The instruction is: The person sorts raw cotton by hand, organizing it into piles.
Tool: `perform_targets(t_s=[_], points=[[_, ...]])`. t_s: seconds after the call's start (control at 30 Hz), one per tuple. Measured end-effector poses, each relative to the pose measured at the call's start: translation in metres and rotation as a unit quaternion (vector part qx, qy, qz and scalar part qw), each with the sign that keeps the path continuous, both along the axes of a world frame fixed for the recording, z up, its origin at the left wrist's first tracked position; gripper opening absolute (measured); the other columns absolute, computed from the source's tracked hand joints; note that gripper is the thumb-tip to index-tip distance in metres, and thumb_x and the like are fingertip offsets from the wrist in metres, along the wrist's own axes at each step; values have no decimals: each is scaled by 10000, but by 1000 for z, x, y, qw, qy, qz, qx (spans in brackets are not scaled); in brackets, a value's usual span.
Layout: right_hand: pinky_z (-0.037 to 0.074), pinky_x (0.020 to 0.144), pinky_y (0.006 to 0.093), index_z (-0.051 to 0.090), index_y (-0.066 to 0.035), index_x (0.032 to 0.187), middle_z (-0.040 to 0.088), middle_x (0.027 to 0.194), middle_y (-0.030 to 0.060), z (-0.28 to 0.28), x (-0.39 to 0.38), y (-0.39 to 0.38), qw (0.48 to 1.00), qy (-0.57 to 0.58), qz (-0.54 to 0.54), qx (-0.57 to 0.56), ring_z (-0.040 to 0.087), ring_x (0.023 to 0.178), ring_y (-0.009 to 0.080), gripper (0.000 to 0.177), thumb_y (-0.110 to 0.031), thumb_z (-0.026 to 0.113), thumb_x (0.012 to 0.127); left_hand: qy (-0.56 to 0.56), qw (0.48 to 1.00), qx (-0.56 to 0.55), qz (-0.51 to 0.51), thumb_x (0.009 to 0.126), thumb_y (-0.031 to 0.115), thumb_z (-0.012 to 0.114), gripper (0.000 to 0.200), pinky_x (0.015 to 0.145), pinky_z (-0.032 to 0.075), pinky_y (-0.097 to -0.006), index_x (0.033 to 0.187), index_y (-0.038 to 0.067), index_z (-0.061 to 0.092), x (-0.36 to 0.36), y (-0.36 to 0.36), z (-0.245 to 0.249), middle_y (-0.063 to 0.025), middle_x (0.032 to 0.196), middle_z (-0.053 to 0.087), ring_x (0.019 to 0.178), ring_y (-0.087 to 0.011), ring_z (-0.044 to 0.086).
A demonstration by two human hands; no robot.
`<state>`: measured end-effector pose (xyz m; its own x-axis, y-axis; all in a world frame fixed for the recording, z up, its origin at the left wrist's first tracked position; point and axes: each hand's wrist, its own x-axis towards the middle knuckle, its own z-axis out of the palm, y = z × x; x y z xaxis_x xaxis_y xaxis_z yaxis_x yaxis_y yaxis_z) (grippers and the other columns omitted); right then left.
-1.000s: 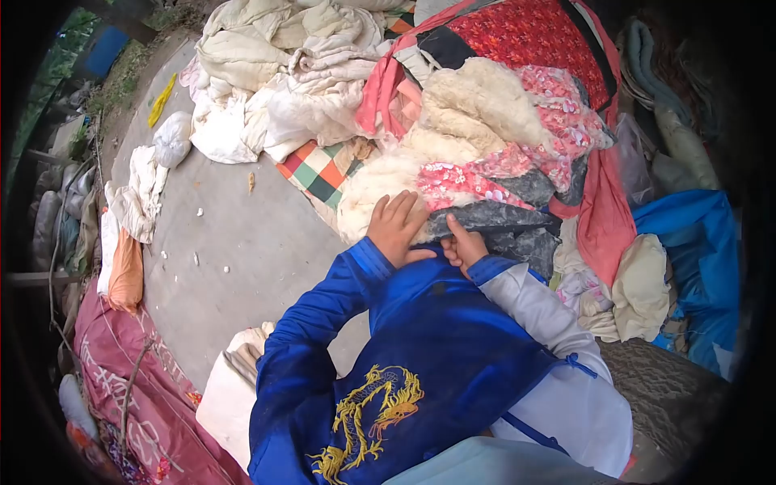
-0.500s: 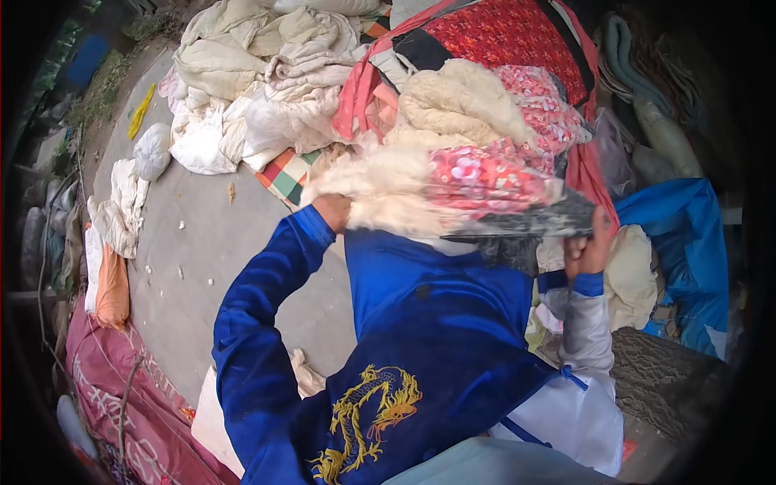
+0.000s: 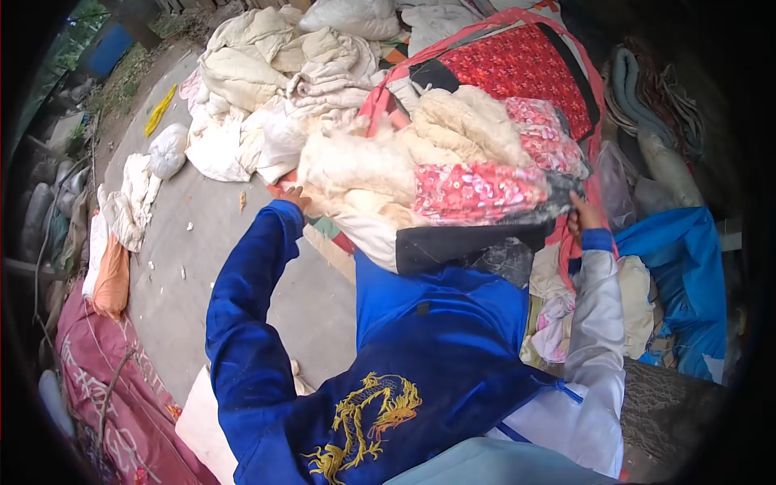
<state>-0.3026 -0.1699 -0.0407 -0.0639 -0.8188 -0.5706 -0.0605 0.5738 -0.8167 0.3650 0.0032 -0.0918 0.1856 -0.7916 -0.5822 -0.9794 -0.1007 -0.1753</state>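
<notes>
A bundle of cream wadding [image 3: 356,171] and red floral cloth [image 3: 477,192] with black edging [image 3: 461,245] lies across the front of my body. At its left end, my left hand [image 3: 291,196] rests against the wadding with fingers spread. My right hand [image 3: 584,218] is at the other end, its fingers bent around the dark edge of the cloth. Behind the bundle are more cream wadding [image 3: 469,125] and a red patterned cloth [image 3: 517,73] with a pink border.
Whitish cloths [image 3: 242,73] are heaped at the upper left on the grey ground [image 3: 202,259]. A blue sheet [image 3: 687,267] lies at the right, a maroon sheet [image 3: 113,388] at the lower left. A white bag [image 3: 168,151] and an orange bundle [image 3: 111,279] are at the left.
The bundle has come down and spread out, with its black edging now hanging toward me. My left hand has moved left and opened. My view has shifted slightly.
</notes>
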Motion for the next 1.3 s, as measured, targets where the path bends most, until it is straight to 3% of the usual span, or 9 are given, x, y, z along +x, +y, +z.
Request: perform_targets(t_s=[0.03, 0.13, 0.3, 0.4, 0.47, 0.57, 0.67, 0.87, 1.3], points=[[227, 308, 291, 447, -135, 606, 423, 462, 19, -31, -5, 7, 999, 15, 11, 29, 384, 318, 160, 472, -454, 704, 841, -15, 997, -72, 14, 730, 280, 725, 558, 1107, 261, -559, 1266, 223, 584, 23, 1, -55, -123, 1455, 391, 1377, -261, 356], [263, 302, 300, 491, -97, 665, 469, 495, 31, -55, 5, 35, 995, 76, 47, 41, 438, 336, 162, 424, -416, 704, 847, 258, 872, -399, -113, 680, 27, 609, 475, 991, 420, -426, 1156, 38, 605, -58, 16, 19, -183, 1174, 604, 1130, -387, 538], [446, 449, 348, 605, -38, 909, 604, 678, 105, -50, 11, 41, 958, 239, 130, -89, 593, 522, 228, 278, -267, 737, 824, 391, 821, -371, -187, 780, 190, 692, 411, 1053, 353, -465, 1154, 43, 605, -148, 19, 35, -158, 1171, 594, 1108, -355, 551], [504, 754, 391, 601, -10, 1086, 628, 1017, 195, 8, 69, 59, 745, 442, 88, -492, 629, 880, 311, 359, -159, 730, 785, 385, 820, -368, -209, 743, 191, 727, 243, 991, 389, -468, 925, 52, 646, -153, 23, 15, -116, 987, 592, 919, -327, 576], [422, 944, 443, 582, -3, 1158, 532, 1248, 220, 63, 131, 91, 689, 406, 161, -579, 524, 1116, 371, 433, -107, 710, 757, 391, 778, -423, -252, 709, 163, 733, 237, 977, 401, -486, 897, 56, 637, -159, 43, 29, -115, 982, 590, 934, -316, 582], [372, 972, 515, 611, -75, 1100, 572, 1180, 169, 83, 208, 143, 623, 302, 359, -626, 541, 1092, 362, 419, -207, 752, 728, 391, 700, -506, -318, 649, 102, 730, 253, 921, 449, -502, 873, 63, 619, -178, 82, 40, -111, 998, 590, 989, -295, 598], [455, 876, 440, 624, -103, 959, 594, 918, 82, 37, 239, 178, 577, 180, 551, -575, 580, 908, 274, 300, -298, 732, 759, 419, 698, -447, -371, 707, 112, 709, 201, 865, 476, -424, 879, 67, 616, -195, 117, 33, -103, 1000, 593, 985, -277, 602], [490, 607, 382, 614, -97, 839, 542, 795, 52, -5, 213, 217, 571, 141, 650, -482, 599, 777, 244, 198, -272, 700, 800, 461, 777, -286, -320, 791, 157, 686, 135, 746, 481, -364, 865, 74, 610, -216, 151, 12, -64, 955, 606, 900, -227, 609], [467, 605, 383, 624, -53, 831, 583, 768, 95, 43, 207, 164, 704, 92, 496, -499, 592, 703, 290, 154, -176, 709, 796, 604, 736, -288, -105, 866, 119, 663, 112, 666, 475, -352, 882, 22, 609, -200, 100, 53, -121, 821, 596, 763, -295, 600]])
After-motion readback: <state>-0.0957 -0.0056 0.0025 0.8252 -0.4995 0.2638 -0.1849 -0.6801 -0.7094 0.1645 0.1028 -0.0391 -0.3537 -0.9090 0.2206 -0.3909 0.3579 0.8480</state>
